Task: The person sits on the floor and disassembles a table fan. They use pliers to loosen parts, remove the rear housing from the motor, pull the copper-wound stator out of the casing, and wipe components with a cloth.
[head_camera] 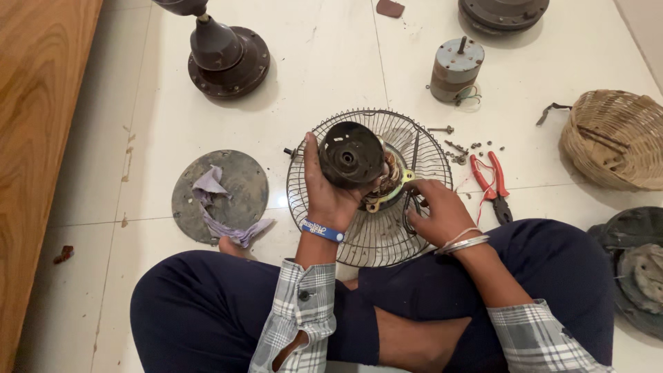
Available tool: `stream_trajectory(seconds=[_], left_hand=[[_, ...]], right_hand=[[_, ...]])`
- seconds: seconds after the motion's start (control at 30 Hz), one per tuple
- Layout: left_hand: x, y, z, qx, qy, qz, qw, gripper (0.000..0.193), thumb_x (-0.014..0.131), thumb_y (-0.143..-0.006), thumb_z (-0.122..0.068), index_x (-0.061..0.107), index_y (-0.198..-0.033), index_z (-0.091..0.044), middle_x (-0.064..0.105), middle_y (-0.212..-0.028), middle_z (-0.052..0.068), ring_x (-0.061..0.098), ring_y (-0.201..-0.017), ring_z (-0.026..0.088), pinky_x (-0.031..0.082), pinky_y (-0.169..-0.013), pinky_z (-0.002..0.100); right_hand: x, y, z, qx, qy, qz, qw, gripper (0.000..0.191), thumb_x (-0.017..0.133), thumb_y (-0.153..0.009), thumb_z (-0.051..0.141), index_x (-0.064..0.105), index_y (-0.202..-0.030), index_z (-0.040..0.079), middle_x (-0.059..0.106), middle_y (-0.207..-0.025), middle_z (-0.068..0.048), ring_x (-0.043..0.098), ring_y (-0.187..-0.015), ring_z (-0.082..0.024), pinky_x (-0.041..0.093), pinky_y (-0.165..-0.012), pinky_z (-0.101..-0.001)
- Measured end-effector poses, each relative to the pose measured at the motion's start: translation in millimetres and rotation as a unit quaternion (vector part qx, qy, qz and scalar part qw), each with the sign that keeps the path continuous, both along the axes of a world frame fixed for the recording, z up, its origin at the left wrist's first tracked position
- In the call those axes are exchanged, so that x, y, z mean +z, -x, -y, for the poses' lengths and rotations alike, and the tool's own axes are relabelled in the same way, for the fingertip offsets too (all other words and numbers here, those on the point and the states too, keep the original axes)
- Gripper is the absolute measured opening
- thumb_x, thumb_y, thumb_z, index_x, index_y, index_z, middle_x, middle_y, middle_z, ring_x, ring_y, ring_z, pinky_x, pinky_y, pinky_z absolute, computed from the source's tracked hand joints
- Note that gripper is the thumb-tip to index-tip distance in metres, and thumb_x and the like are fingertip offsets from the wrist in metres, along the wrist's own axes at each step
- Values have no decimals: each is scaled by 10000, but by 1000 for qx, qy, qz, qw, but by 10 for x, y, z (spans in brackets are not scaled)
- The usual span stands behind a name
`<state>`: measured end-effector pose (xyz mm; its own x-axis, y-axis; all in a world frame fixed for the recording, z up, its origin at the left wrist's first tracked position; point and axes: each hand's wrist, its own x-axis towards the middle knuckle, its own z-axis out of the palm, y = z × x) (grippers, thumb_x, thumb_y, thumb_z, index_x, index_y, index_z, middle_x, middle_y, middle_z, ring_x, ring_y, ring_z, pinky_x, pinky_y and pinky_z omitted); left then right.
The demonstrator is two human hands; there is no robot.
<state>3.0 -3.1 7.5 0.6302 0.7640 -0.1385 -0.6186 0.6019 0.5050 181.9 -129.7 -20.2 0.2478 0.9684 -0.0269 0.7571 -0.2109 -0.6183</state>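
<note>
I sit cross-legged on a tiled floor. My left hand (326,193) grips a dark round fan motor housing (350,153), tilted with its back toward me. Copper windings (388,178) and a yellowish bracket (387,198) show at its right side. The motor rests over a round wire fan guard (366,235) lying on the floor. My right hand (436,211) rests on the guard beside the motor and holds a dark thin tool (413,166) that points up along the motor's right side.
Red-handled pliers (492,185) and several loose screws (461,150) lie right of the guard. A grey cylindrical motor (456,68), a fan base (228,59), a round metal plate (238,176) with a cloth (214,207), and a wicker basket (618,138) surround me. Wooden furniture (34,138) stands at left.
</note>
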Motion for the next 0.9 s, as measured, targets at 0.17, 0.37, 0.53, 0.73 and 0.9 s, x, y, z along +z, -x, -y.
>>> stream_trajectory(seconds=[0.17, 0.37, 0.53, 0.73, 0.9], left_hand=[[59, -26, 2, 0, 47, 9, 999, 833, 364, -974, -739, 604, -1316, -19, 710, -1180, 193, 737, -1007, 305, 656, -789, 428], [143, -70, -108, 3, 45, 49, 998, 819, 378, -1011, -708, 607, -1334, 8, 714, -1189, 233, 748, -992, 312, 642, -755, 408], [280, -170, -388, -12, 12, 116, 993, 850, 384, -1023, -711, 601, -1346, 44, 703, -1192, 264, 741, -933, 349, 642, -748, 388], [478, -425, -643, -42, -7, 138, 990, 857, 360, -1025, -720, 589, -1366, 32, 694, -1211, 269, 737, -935, 349, 638, -742, 373], [539, -564, -668, -48, 13, 148, 988, 888, 332, -1020, -719, 530, -1452, 32, 689, -1241, 257, 742, -945, 331, 636, -735, 369]], right_hand=[[35, 32, -2, -4, 15, 7, 1000, 447, 726, -782, 178, 651, -1218, 115, 650, -1073, -154, 670, -926, -310, 545, -854, -425], [164, 98, 23, -15, -34, 20, 999, 396, 724, -773, 165, 673, -1158, 85, 666, -1042, -165, 664, -935, -334, 540, -845, -434], [379, 109, -133, -79, -123, 3, 989, 319, 678, -793, 129, 711, -1105, 77, 703, -1047, -138, 708, -854, -292, 568, -744, -401], [526, -89, -587, -54, -191, 16, 980, 299, 667, -820, 101, 704, -1115, 65, 703, -1044, -137, 715, -869, -270, 583, -741, -387], [497, -388, -1220, -43, -209, 41, 976, 458, 696, -793, 118, 633, -1243, 62, 626, -1208, -181, 676, -961, -317, 565, -834, -420]])
